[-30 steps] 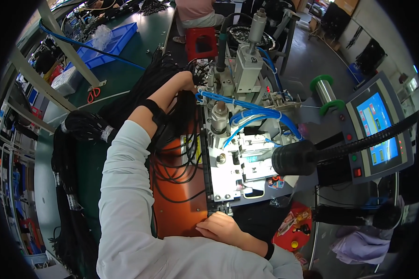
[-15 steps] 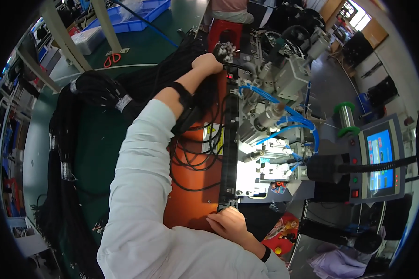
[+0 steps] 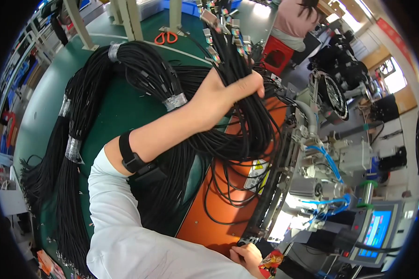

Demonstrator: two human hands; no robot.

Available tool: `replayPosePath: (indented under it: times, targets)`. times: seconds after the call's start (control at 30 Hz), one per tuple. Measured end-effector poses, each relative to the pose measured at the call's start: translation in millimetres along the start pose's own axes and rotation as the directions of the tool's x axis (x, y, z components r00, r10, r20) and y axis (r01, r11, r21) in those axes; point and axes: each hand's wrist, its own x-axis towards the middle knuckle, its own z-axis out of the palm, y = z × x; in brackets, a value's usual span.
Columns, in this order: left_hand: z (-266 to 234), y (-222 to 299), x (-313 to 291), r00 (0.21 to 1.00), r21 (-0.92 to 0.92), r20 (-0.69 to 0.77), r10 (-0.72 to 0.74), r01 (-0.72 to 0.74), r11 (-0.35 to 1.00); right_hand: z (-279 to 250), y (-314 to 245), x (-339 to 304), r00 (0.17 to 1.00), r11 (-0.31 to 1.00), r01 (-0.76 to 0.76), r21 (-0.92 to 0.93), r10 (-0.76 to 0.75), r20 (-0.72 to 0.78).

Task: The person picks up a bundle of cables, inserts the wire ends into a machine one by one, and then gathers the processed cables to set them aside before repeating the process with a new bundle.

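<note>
My left hand is closed around a thick bundle of black cables. Metal connector ends fan out above the fist, while the cable lengths hang in loops below it over an orange machine panel. My right hand rests low at the near end of the panel, beside the machine's dark rail. Its fingers are curled, and whatever they may hold is hidden. Loose single cables trail across the orange surface.
Tied black cable bundles lie on the green table at left. Red-handled scissors lie beyond. To the right stand the machine's cylinders with blue tubes, a wire spool and a screen. A person sits on a red stool.
My left hand has lifted the cable bundle's connector ends up from the far end of the panel. My right hand stays at the near end. The view has shifted left.
</note>
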Motion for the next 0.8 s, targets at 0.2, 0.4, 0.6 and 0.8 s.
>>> replayPosePath:
  times: [0.2,0.4,0.6,0.8]
  targets:
    - [6.5,8.7,-19.0,0.993,0.142,0.065,0.1,-0.108,0.984,9.5,0.7,-23.5,0.67,0.615,-0.742,0.267,0.7,0.247]
    - [7.5,6.7,-26.6,0.989,0.078,0.124,0.075,-0.085,0.993,0.2,-17.5,9.9,0.982,0.982,-0.186,0.043,0.185,0.029]
    - [19.3,5.1,-31.6,0.987,0.08,0.084,0.141,-0.147,0.986,-7.1,-23.7,18.1,0.956,0.963,-0.267,0.017,0.263,0.128]
    - [20.1,9.5,-38.0,0.981,0.2,0.191,0.045,-0.084,0.976,-0.5,-17.5,20.1,0.962,0.991,0.06,0.122,-0.024,-0.272]
